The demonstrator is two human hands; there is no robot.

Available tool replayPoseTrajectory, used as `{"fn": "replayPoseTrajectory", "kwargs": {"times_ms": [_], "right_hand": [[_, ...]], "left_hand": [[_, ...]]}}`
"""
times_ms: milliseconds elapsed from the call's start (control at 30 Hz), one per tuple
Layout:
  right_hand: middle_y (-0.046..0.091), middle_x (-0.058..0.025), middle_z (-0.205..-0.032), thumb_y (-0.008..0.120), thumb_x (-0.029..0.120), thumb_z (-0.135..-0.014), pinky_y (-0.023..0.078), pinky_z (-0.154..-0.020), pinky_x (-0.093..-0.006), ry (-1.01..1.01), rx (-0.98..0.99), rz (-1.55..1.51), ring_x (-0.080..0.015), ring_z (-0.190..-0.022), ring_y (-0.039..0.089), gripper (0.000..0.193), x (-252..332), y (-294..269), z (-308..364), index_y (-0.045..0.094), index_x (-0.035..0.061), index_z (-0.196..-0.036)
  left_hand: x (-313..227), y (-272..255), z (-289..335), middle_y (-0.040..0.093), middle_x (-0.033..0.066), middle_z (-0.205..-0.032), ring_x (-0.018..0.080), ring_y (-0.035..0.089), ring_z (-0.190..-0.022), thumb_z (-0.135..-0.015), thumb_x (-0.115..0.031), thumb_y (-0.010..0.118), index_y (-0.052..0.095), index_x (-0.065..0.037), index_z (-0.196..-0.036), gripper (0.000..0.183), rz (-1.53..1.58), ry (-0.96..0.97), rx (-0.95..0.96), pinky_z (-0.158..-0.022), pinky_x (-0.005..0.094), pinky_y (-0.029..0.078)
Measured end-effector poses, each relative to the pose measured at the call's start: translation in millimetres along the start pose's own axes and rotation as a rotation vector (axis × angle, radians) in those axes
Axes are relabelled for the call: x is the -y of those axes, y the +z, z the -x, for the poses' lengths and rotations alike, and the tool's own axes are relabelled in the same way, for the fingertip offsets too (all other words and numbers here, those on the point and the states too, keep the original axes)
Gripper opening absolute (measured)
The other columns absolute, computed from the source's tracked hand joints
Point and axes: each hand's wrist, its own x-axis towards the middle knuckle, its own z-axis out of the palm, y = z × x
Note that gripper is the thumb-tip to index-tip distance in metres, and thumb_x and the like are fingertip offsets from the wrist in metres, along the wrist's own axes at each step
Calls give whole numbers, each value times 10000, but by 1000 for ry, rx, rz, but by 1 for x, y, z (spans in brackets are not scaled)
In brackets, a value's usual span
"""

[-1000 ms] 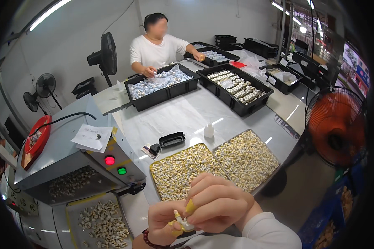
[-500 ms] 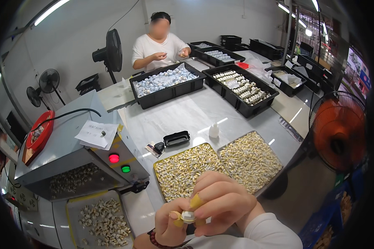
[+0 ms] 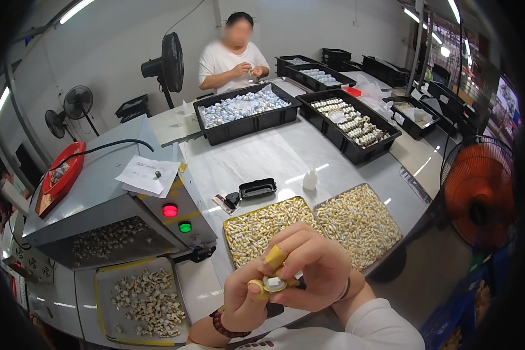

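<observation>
Close in front of me, both hands meet around a small round pale piece (image 3: 276,284) with a white block on its face. My left hand (image 3: 243,294), with a dark red beaded bracelet at the wrist, grips the piece at its edge. Curled fingers of my right hand (image 3: 315,265) close on it from the other side. Yellow covers wrap some fingertips. What lies behind the piece is hidden by my fingers. Just beyond my hands are two shallow trays, a left tray (image 3: 226,235) and a right tray (image 3: 400,231), full of small yellow and silver parts.
A grey machine (image 3: 105,195) with red and green buttons stands at left, above a tray (image 3: 102,309) of whitish pieces. A white bottle (image 3: 310,179) and small black tray (image 3: 258,188) sit mid-table. Black crates (image 3: 248,129) stand farther back, near a seated person (image 3: 230,61). An orange fan (image 3: 478,186) is at right.
My hands have turned the piece, so its round face shows more. The whole scene has shifted slightly right in view. Across the table, the other person's hands have come closer together.
</observation>
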Motion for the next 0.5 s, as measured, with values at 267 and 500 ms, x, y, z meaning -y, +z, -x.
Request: {"fn": "replayPoseTrajectory", "kwargs": {"times_ms": [267, 500], "right_hand": [[621, -91, -915, 730, -2, -690, 469, -694, -321, -270, -54, 129, -229, -826, 588, 221, -2, -2, -2, 655, 48, -892], [581, -75, -938, 707, -45, -664, 469, -654, -304, -481, -97, 343, -214, -834, 591, 237, -8, 1, 5, 669, 99, -849]], "left_hand": [[-17, 12, -8, 563, 129, -858, 186, 574, -764, -887, -486, 510, 514, 20, -912, 506, -68, -135, -88, -643, 284, 468], [-8, -1, -16, 526, 109, -945, 129, 484, -810, -935, -247, 488, 583, 43, -1008, 314, 60, 54, 95, -708, 239, 375]]}}
